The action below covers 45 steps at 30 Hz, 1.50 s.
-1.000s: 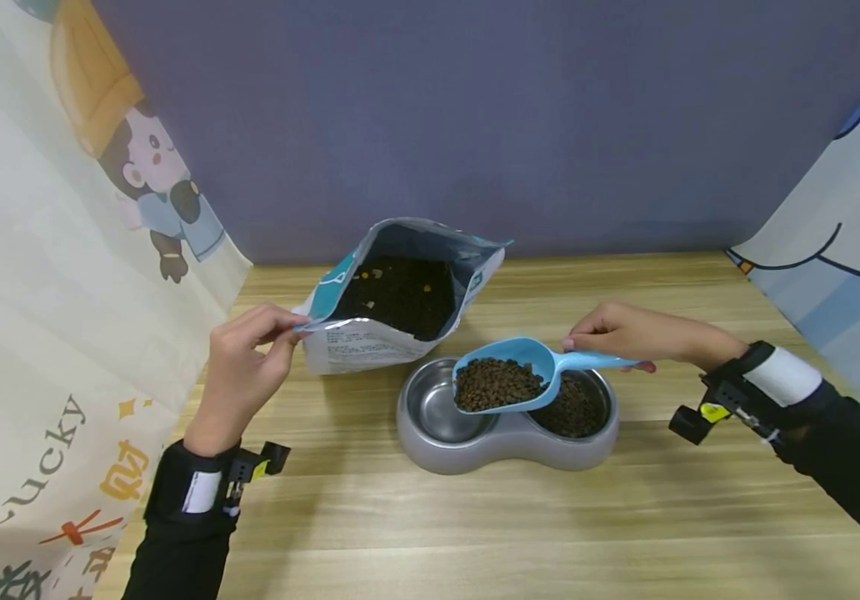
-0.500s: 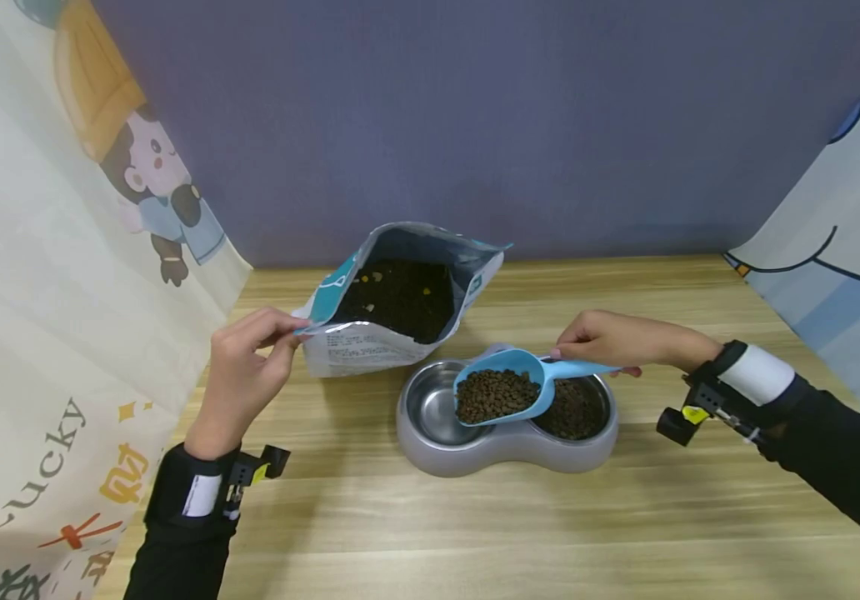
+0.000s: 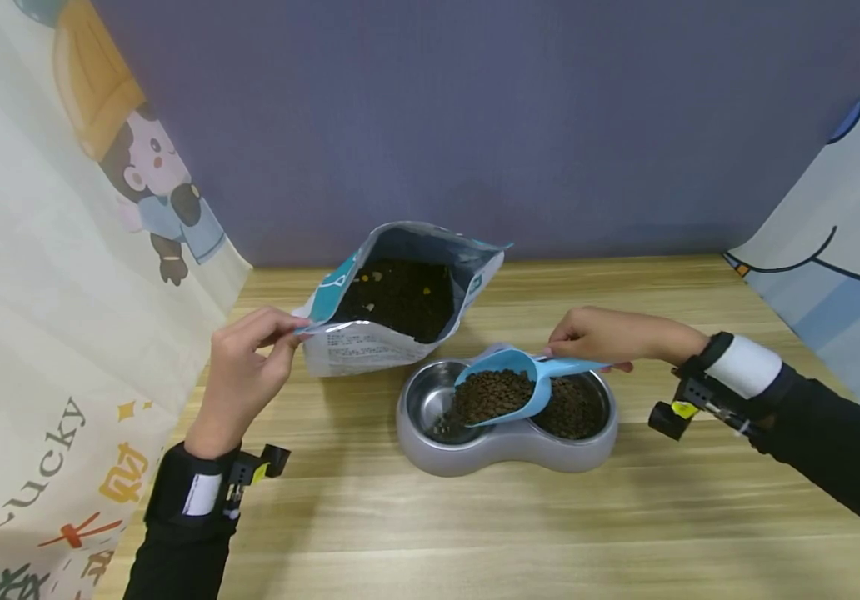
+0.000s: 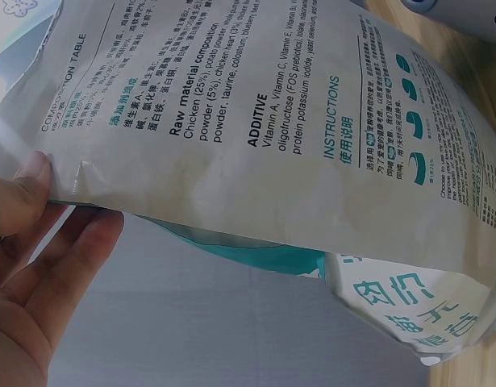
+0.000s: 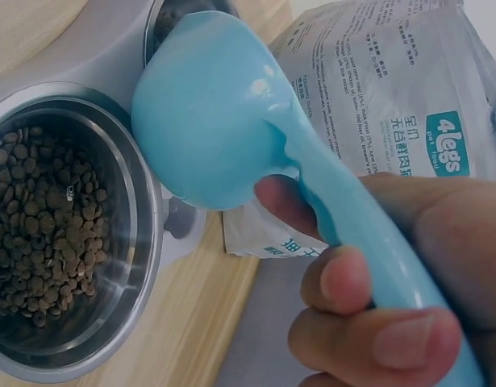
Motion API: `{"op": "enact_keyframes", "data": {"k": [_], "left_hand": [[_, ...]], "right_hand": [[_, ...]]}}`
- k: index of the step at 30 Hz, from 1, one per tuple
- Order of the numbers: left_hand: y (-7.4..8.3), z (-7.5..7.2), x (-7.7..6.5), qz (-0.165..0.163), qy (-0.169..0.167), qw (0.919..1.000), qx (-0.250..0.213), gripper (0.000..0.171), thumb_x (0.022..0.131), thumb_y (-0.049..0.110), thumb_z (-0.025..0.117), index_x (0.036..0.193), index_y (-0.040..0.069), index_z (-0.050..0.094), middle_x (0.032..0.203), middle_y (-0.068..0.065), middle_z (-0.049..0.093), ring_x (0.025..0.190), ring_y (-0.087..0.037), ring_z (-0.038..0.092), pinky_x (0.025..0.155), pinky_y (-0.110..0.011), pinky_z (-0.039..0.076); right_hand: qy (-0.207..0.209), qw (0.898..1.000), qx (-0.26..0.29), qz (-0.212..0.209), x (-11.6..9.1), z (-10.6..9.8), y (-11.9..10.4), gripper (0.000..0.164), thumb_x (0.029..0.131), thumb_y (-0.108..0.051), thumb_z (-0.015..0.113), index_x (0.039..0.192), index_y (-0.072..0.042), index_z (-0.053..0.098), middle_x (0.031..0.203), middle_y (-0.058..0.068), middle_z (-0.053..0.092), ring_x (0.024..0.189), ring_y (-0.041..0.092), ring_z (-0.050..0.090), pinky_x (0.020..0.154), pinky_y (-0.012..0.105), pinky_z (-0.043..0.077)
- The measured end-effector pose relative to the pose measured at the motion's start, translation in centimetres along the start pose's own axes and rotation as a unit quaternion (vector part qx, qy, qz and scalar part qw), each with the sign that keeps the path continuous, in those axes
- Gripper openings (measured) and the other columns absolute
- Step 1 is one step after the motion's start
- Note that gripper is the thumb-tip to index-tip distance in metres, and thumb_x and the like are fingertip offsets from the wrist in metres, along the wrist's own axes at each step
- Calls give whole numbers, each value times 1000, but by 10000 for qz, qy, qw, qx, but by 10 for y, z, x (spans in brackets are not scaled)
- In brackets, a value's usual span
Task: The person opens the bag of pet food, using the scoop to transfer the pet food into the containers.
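My left hand (image 3: 246, 371) pinches the near left corner of an open pet food bag (image 4: 231, 161), thumb on the printed side. Dark kibble with a few yellow bits shows inside it. With curled fingers my right hand (image 3: 595, 336) grips the handle of a light blue scoop (image 5: 207, 113). The scoop, loaded with brown kibble (image 3: 496, 395), tilts over the left bowl of a grey double feeder (image 3: 505, 454). Some kibble is falling into that steel bowl (image 3: 427, 398) at its right side. The right bowl (image 5: 143, 266) holds a layer of kibble.
The feeder stands on a wood-grain table (image 3: 475, 533), just in front of the bag. A blue-grey panel (image 3: 520, 125) rises behind the table. Printed curtains (image 3: 40, 292) flank it on both sides.
My right hand has moved left and the scoop has tipped over the left bowl. Kibble has begun to drop into that bowl. My left hand keeps its pinch on the bag.
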<state>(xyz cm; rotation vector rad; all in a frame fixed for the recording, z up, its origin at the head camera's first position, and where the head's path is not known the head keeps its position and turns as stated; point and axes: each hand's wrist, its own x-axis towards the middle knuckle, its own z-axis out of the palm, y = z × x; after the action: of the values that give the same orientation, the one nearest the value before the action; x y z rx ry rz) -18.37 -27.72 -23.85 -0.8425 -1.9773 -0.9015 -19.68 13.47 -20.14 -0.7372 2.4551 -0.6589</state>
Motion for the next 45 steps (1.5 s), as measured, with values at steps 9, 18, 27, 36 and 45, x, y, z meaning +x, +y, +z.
{"op": "enact_keyframes", "data": {"k": [9,18,27,36,45], "left_hand": [[0,0,-1,-76,-66,9999,1,24,70,-26,65,80,-4,68,79,-10,69,67,-21,63,71,-9,48],[1,0,0,-78,-52,10000,10,23,71,-25,66,80,-4,68,79,-10,69,67,-21,64,72,-9,48],[0,0,0,-37,-52,10000,39,24,70,-25,66,80,-3,68,79,-10,69,68,-21,64,71,-9,48],[0,-1,1,23,-57,10000,11,24,70,-25,66,79,-4,68,78,-11,69,67,-21,64,70,-10,48],[0,-1,1,18,-117,9999,76,24,70,-26,64,79,-4,68,77,-11,69,68,-20,64,70,-9,48]], "right_hand": [[-6,9998,-46,171,3,-3,-7,32,101,-18,48,73,-14,64,52,-8,26,32,8,34,32,25,36],[13,9993,-151,341,4,-6,-11,34,101,-21,49,70,-14,61,51,-7,25,33,9,35,33,25,38],[29,9991,-261,329,3,-9,-15,34,101,-20,49,69,-14,60,51,-7,28,35,10,35,32,25,37],[2,9986,-428,300,3,-14,-20,33,101,-24,49,72,-15,63,50,-7,28,34,9,36,33,28,40],[11,9983,-495,314,3,-17,-22,30,101,-24,49,79,-14,67,50,-7,28,33,9,36,34,28,40]]}}
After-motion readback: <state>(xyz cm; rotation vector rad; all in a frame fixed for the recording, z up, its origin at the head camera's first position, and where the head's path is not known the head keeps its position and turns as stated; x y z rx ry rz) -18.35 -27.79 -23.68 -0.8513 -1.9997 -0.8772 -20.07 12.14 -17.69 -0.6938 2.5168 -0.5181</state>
